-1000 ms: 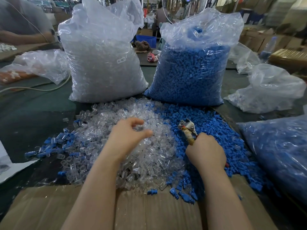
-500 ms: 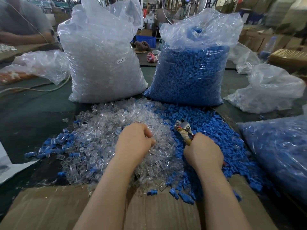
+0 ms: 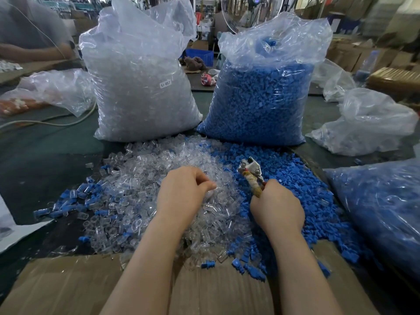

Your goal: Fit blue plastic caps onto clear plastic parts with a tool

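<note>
The left hand (image 3: pixel 181 192) rests on the heap of clear plastic parts (image 3: pixel 145 201) in the middle of the desk (image 3: pixel 45 155), its fingers (image 3: pixel 205 185) curled in with the thumb tip pressed against them; whether they pinch a clear part between them cannot be told. The right hand (image 3: pixel 277 208) sits just beside it over the spread of loose blue caps (image 3: pixel 295 178), fingers wrapped round the taped handle of a plier-like tool (image 3: pixel 251 173), whose metal head sticks up and away from the wrist, tilted toward the left. The clear heap and the blue caps meet along a line running between the two hands, and a scatter of blue caps mixed with clear parts lies at the heap's left edge. Behind the heaps stand two tall plastic bags side by side: a bag of clear parts (image 3: pixel 141 87) bearing a small white label on the left, and a bag of blue caps (image 3: pixel 263 98) on the right. Another bag holding blue pieces (image 3: pixel 381 212) lies at the right edge, and flattened cardboard (image 3: pixel 68 287) covers the near edge under both forearms
</note>
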{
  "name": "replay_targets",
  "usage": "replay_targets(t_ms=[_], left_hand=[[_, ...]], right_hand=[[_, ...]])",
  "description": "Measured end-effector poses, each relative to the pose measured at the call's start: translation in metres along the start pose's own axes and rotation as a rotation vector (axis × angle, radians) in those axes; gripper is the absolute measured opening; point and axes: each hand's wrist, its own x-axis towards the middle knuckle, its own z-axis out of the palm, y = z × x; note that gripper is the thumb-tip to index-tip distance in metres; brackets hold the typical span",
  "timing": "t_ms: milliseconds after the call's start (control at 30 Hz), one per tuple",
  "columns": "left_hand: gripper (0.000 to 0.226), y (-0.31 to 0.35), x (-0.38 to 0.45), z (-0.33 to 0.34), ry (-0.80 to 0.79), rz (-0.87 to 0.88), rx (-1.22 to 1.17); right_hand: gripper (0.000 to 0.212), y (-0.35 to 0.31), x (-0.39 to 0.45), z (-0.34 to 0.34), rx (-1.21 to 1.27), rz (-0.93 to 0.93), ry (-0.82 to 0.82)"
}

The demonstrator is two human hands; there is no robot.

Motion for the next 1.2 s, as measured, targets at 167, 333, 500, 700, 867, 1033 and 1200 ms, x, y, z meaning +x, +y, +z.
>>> replay_targets(t_ms=[167, 333, 500, 700, 867, 1033, 1200], left_hand=[[0.023, 0.001, 0.0, -0.002, 0.028, -0.037, -0.302], [0.016, 0.004, 0.001, -0.003, -0.06, -0.21, -0.684], [0.021, 0.007, 0.0, -0.004, -0.086, -0.261, -0.809], [0.022, 0.015, -0.001, -0.001, -0.167, -0.237, -0.937], [0.012, 0.02, -0.003, 0.006, -0.209, -0.177, -0.915], [0.012, 0.025, -0.007, 0.009, -0.209, -0.152, -0.907], [0.016, 0.025, -0.006, 0.007, -0.139, -0.207, -0.956]], right_hand=[[0.021, 0.0, 0.004, -0.001, 0.159, 0.011, 0.03], [0.021, -0.002, 0.007, 0.003, 0.334, -0.046, -0.012], [0.024, -0.003, 0.007, 0.003, 0.428, -0.092, -0.019], [0.022, -0.008, 0.002, 0.0, 0.757, -0.178, -0.041], [0.021, -0.012, -0.002, -0.005, 1.015, -0.204, -0.061], [0.002, -0.011, -0.004, -0.005, 1.105, -0.303, -0.191], [0.014, -0.011, -0.005, -0.004, 1.093, -0.332, -0.078]])
